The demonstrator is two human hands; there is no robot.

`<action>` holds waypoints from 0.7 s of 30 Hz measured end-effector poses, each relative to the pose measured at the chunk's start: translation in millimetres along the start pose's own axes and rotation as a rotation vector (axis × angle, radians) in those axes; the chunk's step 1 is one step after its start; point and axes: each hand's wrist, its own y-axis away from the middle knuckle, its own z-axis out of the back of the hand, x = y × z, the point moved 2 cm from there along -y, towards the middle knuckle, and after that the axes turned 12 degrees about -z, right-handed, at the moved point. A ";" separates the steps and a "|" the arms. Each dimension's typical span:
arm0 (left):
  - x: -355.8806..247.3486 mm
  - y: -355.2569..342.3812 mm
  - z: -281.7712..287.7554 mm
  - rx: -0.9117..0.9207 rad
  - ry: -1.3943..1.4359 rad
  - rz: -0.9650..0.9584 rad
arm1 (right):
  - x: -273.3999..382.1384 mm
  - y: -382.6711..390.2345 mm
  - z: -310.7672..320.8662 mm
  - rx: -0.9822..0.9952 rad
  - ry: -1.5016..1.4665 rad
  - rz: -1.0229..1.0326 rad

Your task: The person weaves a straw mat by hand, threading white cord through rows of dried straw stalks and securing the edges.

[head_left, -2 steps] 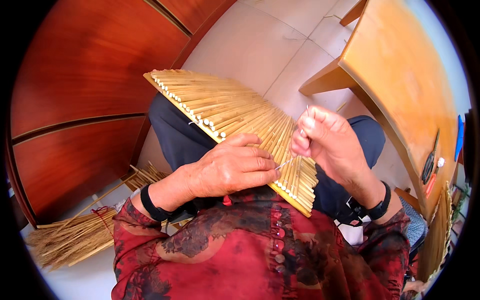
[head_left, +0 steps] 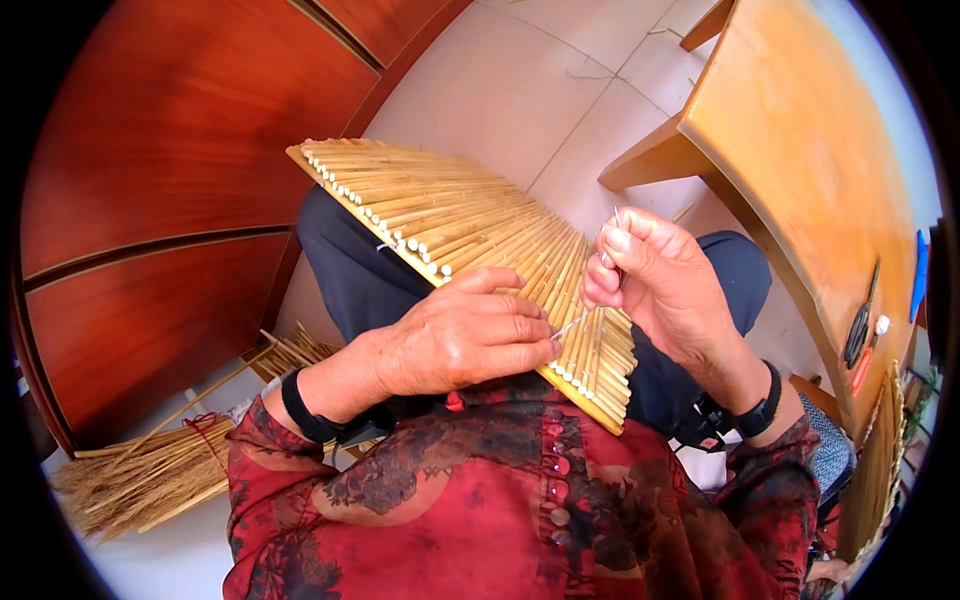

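A mat of many pale yellow reed stalks with white-capped ends (head_left: pixel 460 200) lies across my lap, along a wooden strip. My left hand (head_left: pixel 470 335) grips its near edge, fingers curled over the stalks, close to a thin pale thread (head_left: pixel 572 325). My right hand (head_left: pixel 650 280) is raised over the mat's right part, finger and thumb pinched on a thin metal needle (head_left: pixel 617 220) pointing upward. The thread runs from near my left fingertips up toward my right hand.
At right stands a light wooden table (head_left: pixel 800 150) holding black-handled scissors (head_left: pixel 858 325), an orange-handled tool (head_left: pixel 865 365) and a blue object (head_left: pixel 917 270). Reddish wooden cabinets (head_left: pixel 170 130) line the left. Bundles of dry stalks (head_left: pixel 150 475) lie at lower left on the tiled floor (head_left: pixel 510 80).
My right hand and the needle have shifted very slightly upward. My left hand and the mat look the same.
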 end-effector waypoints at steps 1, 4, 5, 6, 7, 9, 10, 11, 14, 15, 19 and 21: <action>0.5 -0.2 0.1 0.002 -0.011 -0.008 | -3.0 -1.5 3.4 -0.030 -0.044 -0.010; -2.0 4.5 -3.4 0.023 0.005 0.009 | -5.7 0.5 10.1 -0.060 -0.086 -0.029; -2.6 7.9 -1.9 0.050 -0.009 0.018 | -2.1 1.9 12.3 -0.112 0.039 -0.042; -3.3 9.2 1.6 0.053 -0.009 0.016 | -0.4 3.5 16.2 -0.169 0.157 -0.052; -4.8 9.1 6.6 0.083 -0.075 0.016 | 1.1 5.7 20.5 -0.170 0.154 -0.048; -7.1 12.0 18.7 0.115 -0.141 0.018 | 9.4 13.5 30.8 -0.382 0.773 0.180; -4.7 16.7 26.6 0.113 -0.268 0.092 | 13.5 18.2 35.9 -0.384 0.770 0.179; -1.7 21.9 34.0 0.111 -0.394 0.166 | 21.6 25.0 39.5 -0.483 0.934 0.218; 8.6 40.6 46.8 0.080 -0.347 0.374 | 33.2 35.1 42.7 -0.615 1.068 0.311; 11.9 45.4 45.3 0.086 -0.347 0.381 | 34.7 35.6 41.8 -0.638 1.042 0.360; 20.3 51.6 38.6 0.081 -0.303 0.260 | 24.7 33.4 32.6 -0.529 0.765 0.120; 23.0 51.9 37.1 0.040 -0.282 0.249 | 23.4 32.8 28.0 -0.517 0.743 0.051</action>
